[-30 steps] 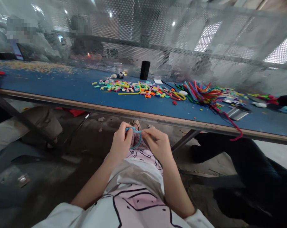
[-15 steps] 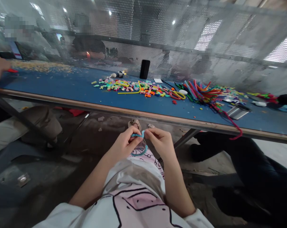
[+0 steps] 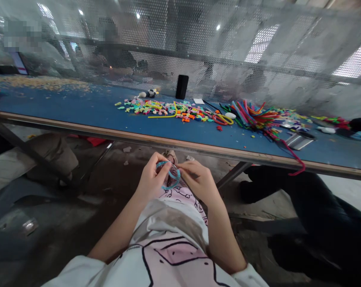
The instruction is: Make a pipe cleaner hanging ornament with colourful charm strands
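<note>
Over my lap, just in front of the table's edge, a light-blue pipe cleaner (image 3: 178, 180) is bent into a loop. My left hand (image 3: 152, 177) pinches one side of it between thumb and index finger. The fingers of my right hand (image 3: 200, 179) are pressed together at the loop's right side, where a thin, pale, wire-like bit shows between the hands. My fingers partly hide where the strand's ends meet.
On the blue table (image 3: 108, 115) lie many small coloured pieces (image 3: 168, 108), a yellow strand (image 3: 162, 117) and a bundle of pipe cleaners (image 3: 255, 115). A metal can (image 3: 301, 140) lies near the edge. A black upright block (image 3: 182, 87) stands against the mesh (image 3: 198, 40).
Both hands have shifted slightly left, and the blue loop has turned and moved up-left with them. A co-worker's hand at the far left has almost left view.
</note>
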Demonstrator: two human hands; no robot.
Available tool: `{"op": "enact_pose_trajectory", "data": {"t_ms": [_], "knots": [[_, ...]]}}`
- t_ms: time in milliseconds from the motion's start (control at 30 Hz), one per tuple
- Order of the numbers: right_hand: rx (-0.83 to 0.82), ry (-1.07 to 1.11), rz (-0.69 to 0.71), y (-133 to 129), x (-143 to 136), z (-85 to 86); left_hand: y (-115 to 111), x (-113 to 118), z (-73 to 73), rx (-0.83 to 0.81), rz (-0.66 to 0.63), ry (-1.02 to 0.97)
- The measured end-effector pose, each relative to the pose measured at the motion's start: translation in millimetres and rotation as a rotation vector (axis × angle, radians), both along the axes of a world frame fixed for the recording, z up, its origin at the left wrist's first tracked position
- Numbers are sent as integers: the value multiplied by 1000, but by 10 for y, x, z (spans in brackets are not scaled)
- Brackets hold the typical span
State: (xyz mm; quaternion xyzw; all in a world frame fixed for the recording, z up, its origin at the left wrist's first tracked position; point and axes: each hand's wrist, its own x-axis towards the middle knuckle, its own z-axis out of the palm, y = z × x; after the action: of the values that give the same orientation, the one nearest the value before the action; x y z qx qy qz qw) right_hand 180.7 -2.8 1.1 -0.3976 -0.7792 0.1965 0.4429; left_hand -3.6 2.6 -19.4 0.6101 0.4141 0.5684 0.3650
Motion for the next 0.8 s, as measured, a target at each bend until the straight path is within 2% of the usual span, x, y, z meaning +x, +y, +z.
{"op": "enact_pose_trajectory", "data": {"t_ms": [100,267,333,533,667,800], "knots": [[121,14,-103,-28,-31,29,15,23,-12,-21,44,8],[298,-278,-152,-36,-133,13,-3,95,-23,-24,47,-3],[313,-288,-157,-27,-146,-12,-5,96,-31,-6,57,20],[170,8,-22,-57,-93,7,-2,0,-25,186,6,243],[106,110,-95,-85,-77,49,-34,-23,4,253,-15,432],[-68,234,-149,-70,-51,23,-68,-2,36,184,-31,335]]}}
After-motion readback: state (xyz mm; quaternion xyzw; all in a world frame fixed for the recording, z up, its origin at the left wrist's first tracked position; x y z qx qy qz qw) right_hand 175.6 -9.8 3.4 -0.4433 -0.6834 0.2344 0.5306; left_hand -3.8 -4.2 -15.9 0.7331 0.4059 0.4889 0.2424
